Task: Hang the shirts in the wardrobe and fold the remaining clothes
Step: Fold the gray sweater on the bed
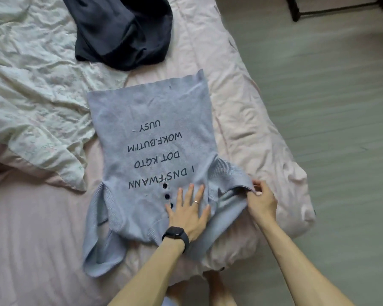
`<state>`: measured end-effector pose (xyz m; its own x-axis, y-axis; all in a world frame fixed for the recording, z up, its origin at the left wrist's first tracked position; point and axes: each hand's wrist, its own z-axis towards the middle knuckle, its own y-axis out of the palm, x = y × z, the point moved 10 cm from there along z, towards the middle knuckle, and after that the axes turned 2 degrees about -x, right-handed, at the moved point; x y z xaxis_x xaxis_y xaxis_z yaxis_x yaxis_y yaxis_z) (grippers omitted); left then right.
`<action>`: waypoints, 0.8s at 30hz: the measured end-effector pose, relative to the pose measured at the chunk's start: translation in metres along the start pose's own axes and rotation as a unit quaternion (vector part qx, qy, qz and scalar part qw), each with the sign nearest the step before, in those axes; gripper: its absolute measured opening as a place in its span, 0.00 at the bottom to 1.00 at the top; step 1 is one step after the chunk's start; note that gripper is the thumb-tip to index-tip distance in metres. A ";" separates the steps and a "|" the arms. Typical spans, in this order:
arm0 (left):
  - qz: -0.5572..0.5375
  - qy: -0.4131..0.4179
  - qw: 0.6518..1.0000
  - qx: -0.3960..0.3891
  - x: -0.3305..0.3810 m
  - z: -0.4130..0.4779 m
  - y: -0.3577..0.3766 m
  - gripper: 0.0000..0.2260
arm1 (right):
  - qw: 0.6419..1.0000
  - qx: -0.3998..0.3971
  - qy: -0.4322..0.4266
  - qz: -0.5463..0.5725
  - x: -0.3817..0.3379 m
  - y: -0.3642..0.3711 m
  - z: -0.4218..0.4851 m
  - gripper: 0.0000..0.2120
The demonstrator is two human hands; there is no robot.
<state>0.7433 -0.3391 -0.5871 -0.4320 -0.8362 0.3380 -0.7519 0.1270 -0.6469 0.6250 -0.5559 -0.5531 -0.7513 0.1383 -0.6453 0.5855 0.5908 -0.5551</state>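
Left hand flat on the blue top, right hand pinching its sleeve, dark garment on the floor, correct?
No: the dark garment lies on the bed, not the floor (head view). The left hand is flat on the blue top; the right hand pinches its sleeve.

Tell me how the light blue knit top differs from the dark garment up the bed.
The light blue knit top lies spread flat; the dark navy garment is crumpled. The top carries printed lettering and dark buttons; the dark garment looks plain. The left hand presses the top and the right hand pinches its sleeve; nobody touches the dark garment. Both lie on the bed.
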 end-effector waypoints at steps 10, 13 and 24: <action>0.142 -0.065 0.987 -0.047 0.030 0.012 0.002 0.34 | 0.958 0.214 -0.165 -0.092 0.002 -0.143 0.013 0.17; 0.184 -0.015 0.983 0.007 0.060 0.015 -0.005 0.35 | 0.995 0.033 0.043 -0.088 0.075 -0.104 0.032 0.33; 0.328 0.061 0.943 -0.010 0.140 0.069 -0.006 0.37 | 0.978 0.195 0.006 -0.072 0.059 -0.172 0.064 0.14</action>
<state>0.7215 -0.4933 -0.5835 -0.8607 -0.5062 -0.0539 -0.3107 0.6062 -0.7321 0.4992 -0.7008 -0.5292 -0.8368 0.0861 -0.5406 0.5430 0.2561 -0.7997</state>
